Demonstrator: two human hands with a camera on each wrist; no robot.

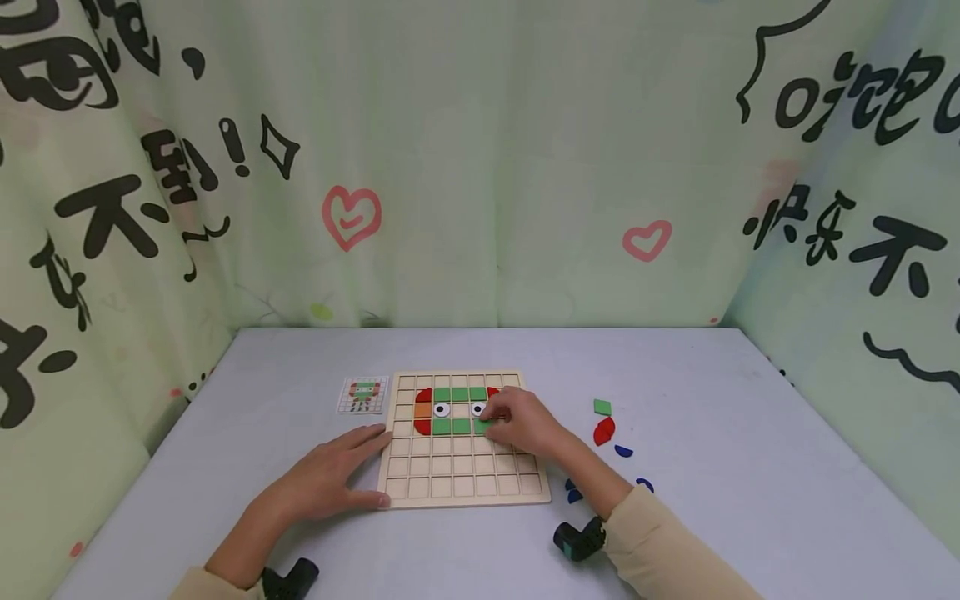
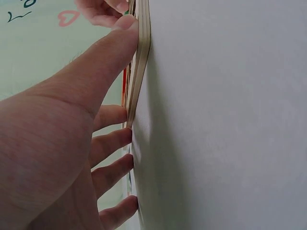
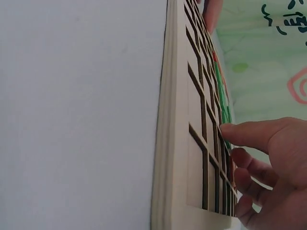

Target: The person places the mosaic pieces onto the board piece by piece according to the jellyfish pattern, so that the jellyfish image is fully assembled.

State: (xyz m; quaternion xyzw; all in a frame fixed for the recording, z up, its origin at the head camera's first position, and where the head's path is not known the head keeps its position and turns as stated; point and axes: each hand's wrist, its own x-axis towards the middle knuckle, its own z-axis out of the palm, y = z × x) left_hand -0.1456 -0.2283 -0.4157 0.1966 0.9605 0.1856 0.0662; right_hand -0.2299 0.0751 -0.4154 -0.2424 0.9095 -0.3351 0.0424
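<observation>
A wooden grid board (image 1: 457, 487) lies on the table with green tiles (image 1: 451, 427), red rounded pieces (image 1: 423, 396), an orange tile (image 1: 422, 410) and two eye tiles (image 1: 442, 410) in its upper cells. My left hand (image 1: 330, 471) rests against the board's left edge, fingers spread and thumb at the near corner. Over the right end of the tile pattern is my right hand (image 1: 525, 422), its fingers bent. In the right wrist view, the right thumb (image 3: 249, 135) touches the board beside the green tiles. Whether a piece sits between its fingertips is hidden.
A small pattern card (image 1: 363, 395) lies left of the board's far corner. Loose to the right are a green tile (image 1: 602, 407), red pieces (image 1: 603, 431) and several blue half-round pieces (image 1: 623, 451), some near the right forearm. A printed curtain (image 1: 495, 167) surrounds the table.
</observation>
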